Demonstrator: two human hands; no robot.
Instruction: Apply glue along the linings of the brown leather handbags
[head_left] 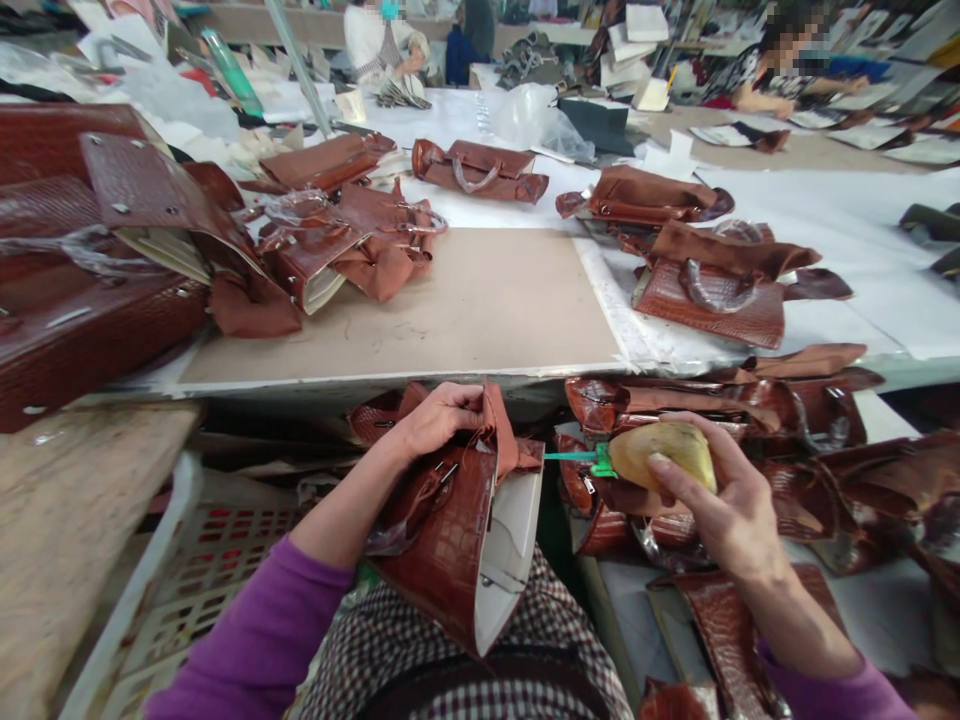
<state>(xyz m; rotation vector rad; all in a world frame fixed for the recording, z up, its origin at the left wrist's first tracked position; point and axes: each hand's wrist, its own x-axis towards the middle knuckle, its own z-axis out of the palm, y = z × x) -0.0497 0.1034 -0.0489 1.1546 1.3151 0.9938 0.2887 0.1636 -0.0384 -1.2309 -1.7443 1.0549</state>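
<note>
A brown crocodile-patterned handbag (442, 525) rests tilted on my lap, its pale lining turned to the right. My left hand (442, 420) pinches a loose brown flap (499, 430) at the bag's upper edge. In my right hand (731, 500) is a yellowish squeeze bottle (652, 455), lying level with its green cap (602, 460) pointing left. From the cap a thin teal nozzle (570, 456) reaches to the bag's edge; whether its tip touches cannot be told.
A worktable with a tan board (480, 300) stands ahead, with similar bags (716, 295) around it. Larger brown bags (75, 280) are stacked at left. A white plastic basket (180, 550) sits low at left. More bags (750, 410) lie at right. Two people work across the table.
</note>
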